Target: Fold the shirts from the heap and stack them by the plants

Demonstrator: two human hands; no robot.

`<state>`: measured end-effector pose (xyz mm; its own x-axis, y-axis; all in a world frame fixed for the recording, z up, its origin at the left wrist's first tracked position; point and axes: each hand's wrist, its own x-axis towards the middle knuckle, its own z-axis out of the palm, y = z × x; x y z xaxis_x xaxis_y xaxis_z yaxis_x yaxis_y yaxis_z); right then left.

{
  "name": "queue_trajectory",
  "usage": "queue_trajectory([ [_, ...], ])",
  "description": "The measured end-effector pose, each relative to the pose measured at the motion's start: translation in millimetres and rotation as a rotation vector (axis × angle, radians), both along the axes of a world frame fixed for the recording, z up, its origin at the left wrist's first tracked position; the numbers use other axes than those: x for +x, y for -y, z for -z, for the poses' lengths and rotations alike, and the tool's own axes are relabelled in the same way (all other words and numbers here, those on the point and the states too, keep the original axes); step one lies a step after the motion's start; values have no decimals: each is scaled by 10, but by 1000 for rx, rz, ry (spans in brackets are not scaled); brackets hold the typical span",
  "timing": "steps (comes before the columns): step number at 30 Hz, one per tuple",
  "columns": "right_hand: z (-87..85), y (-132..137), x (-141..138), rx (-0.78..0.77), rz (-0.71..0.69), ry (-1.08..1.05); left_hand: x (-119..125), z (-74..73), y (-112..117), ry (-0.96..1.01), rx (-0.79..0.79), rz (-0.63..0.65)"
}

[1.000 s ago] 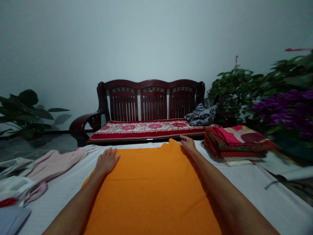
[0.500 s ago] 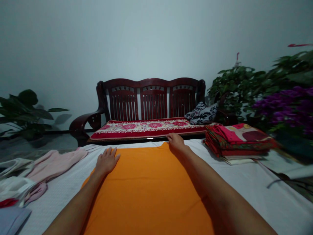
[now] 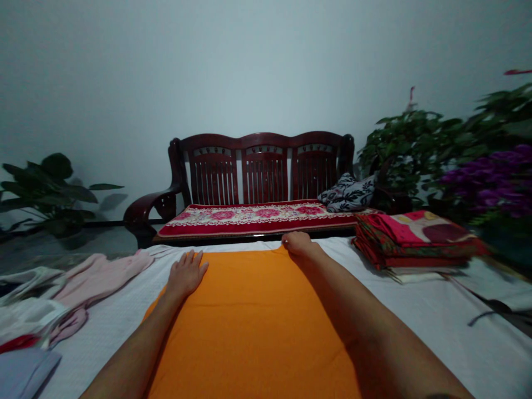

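Observation:
An orange cloth [image 3: 249,316] lies spread over the white sheet [image 3: 112,327] that covers the surface before me. My left hand [image 3: 187,274] rests flat on the cloth's far left corner, fingers stretched out. At the far right corner, my right hand [image 3: 299,244] has its fingers closed in a pinch on the cloth's edge. The near end of the cloth runs out of view between my forearms.
To the right stands a stack of folded red patterned cloths [image 3: 411,238]. Loose pink clothing [image 3: 103,280] and a grey-blue cloth [image 3: 25,368] lie left. Beyond is a wooden bench [image 3: 261,172] with a patterned cushion [image 3: 349,194]. Plants [image 3: 411,149] flank it.
The far right corner of the orange cloth has come down, with my right hand slightly lower. My left hand stays flat on its corner. The whole view has shifted a little.

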<state>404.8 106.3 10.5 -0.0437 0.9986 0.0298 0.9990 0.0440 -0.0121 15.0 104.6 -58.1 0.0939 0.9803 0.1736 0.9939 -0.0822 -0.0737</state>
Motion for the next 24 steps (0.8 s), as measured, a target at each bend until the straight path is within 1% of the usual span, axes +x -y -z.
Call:
queue_trajectory([
  [3, -10, -16, -30, 30, 21, -5, 9, -12, 9, -9, -3, -6],
  [8, 68, -16, -79, 174, 91, -89, 14, -20, 12, -13, -30, -15],
  [12, 128, -27, -82, 183, 104, -189, 8, -12, 9, 0, -35, -18],
  [15, 112, 55, 3, 191, 140, -242, 7, -10, 11, 23, -26, -25],
  [17, 102, 205, 85, 203, 167, -257, 11, -17, 17, 34, -26, -25],
  [19, 130, 435, 152, 192, 135, -245, 18, -27, 23, 40, -29, -27],
  [22, 254, 843, 189, 115, 17, -162, 27, -37, 28, 59, -34, -40],
  [24, 351, 1072, 189, 29, 10, -116, 26, -37, 26, 69, -35, -43],
])
